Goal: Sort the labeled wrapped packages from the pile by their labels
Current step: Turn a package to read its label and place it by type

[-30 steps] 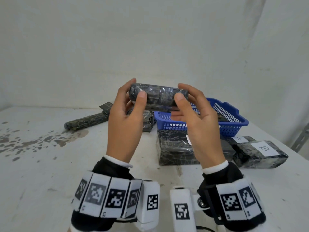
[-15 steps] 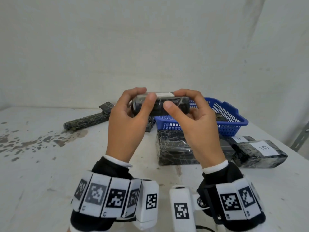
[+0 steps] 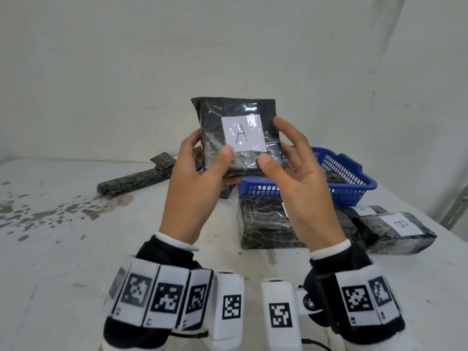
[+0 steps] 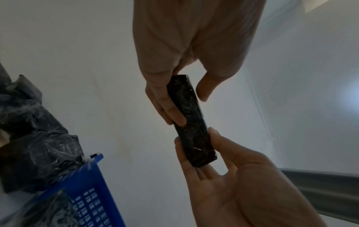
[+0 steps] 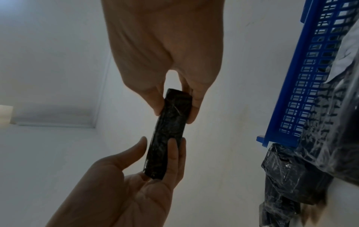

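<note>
Two hands hold one flat black plastic-wrapped package (image 3: 236,134) upright in the air above the white table (image 3: 63,249), its white paper label marked "A" (image 3: 243,134) facing the head camera. The left hand (image 3: 200,183) grips the package's lower left side, thumb on the front face and fingers behind. The right hand (image 3: 301,188) pinches the lower right corner with thumb in front and some fingers behind, while its other fingers spread loosely beside the package's right edge.

Behind and below the held package sits a blue perforated plastic basket (image 3: 354,181); something dark and wrapped lies inside it, though only a small part shows over the rim. In front of the basket a large black wrapped block (image 3: 263,224) rests on the table, and to its right lie a wrapped package labelled "B" (image 3: 400,231) and, just behind it, another labelled "A" (image 3: 364,210). Further left on the table lies a long, thin dark wrapped roll (image 3: 131,183), with a small dark wrapped piece (image 3: 163,160) at its far end.
</note>
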